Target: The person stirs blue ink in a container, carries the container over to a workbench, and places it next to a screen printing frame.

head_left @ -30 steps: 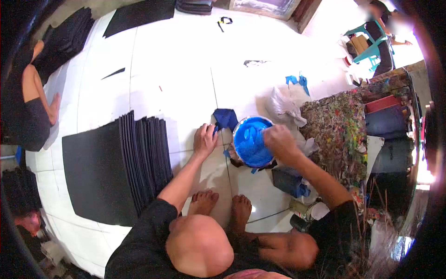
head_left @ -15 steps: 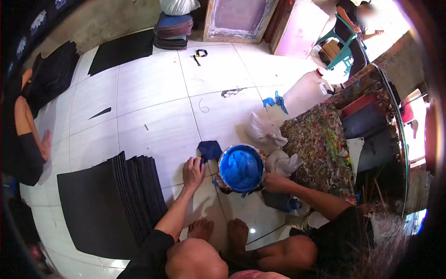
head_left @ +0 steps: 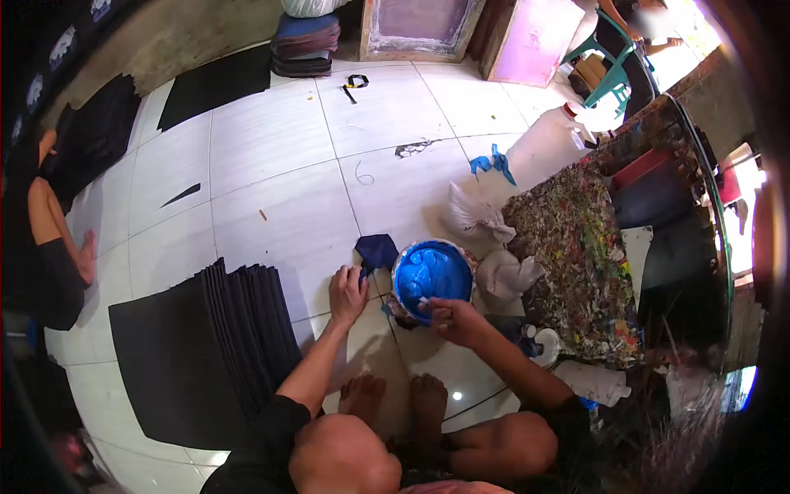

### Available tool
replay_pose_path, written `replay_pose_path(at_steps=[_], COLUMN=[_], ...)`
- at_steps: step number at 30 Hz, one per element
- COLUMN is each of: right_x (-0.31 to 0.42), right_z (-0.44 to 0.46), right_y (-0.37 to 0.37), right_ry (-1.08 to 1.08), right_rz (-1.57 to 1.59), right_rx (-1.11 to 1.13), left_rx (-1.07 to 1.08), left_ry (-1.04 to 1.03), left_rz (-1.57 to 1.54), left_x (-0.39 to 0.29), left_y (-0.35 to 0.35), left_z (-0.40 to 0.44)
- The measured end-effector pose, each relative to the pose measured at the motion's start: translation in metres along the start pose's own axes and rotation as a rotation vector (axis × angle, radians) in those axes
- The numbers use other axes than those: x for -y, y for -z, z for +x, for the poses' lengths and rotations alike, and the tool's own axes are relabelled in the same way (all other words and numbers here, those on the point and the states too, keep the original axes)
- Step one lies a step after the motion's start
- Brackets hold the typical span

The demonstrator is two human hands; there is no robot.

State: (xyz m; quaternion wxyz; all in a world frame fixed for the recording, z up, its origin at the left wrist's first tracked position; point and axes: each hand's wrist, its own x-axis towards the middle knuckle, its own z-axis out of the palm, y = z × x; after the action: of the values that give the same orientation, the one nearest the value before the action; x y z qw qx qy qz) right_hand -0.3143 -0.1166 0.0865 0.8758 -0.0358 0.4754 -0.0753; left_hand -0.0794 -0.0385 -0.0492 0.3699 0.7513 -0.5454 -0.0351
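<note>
A round tub (head_left: 398,306) of bright blue paint (head_left: 434,276) stands on the tiled floor before my feet, its rim smeared. My right hand (head_left: 457,320) is closed over the tub's near rim, pinching a small whitish thing (head_left: 424,303) whose kind I cannot make out. Left of the tub, my left hand (head_left: 349,296) rests low at the floor. Its fingers are curled on the lower corner of a dark blue piece of cloth (head_left: 377,250), and its grip is partly hidden.
A stack of black sheets (head_left: 177,354) lies at left. White bags (head_left: 473,216), a jug (head_left: 547,148) and a paint-crusted board (head_left: 568,255) stand at right. Another person's bare leg (head_left: 62,218) is at far left; someone sits on a green chair (head_left: 605,70) at upper right.
My right hand has moved from the tub's right side to its near rim and now pinches a small whitish thing. The paint's surface looks different. My left hand stays by the dark blue cloth.
</note>
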Motion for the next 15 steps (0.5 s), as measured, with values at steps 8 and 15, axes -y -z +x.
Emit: replay_pose_path(at_steps=[8, 15], right_x=[0.035, 0.027], right_z=[-0.051, -0.063], right_y=[-0.005, 0.012], right_ry=[0.28, 0.686], right_rz=[-0.655, -2.45], right_rx=[-0.181, -0.589], left_rx=[0.016, -0.092], left_ry=[0.022, 0.179], left_rz=[-0.04, 0.011], left_x=[0.001, -0.021], left_y=[0.0, -0.013], left_z=[0.0, -0.003])
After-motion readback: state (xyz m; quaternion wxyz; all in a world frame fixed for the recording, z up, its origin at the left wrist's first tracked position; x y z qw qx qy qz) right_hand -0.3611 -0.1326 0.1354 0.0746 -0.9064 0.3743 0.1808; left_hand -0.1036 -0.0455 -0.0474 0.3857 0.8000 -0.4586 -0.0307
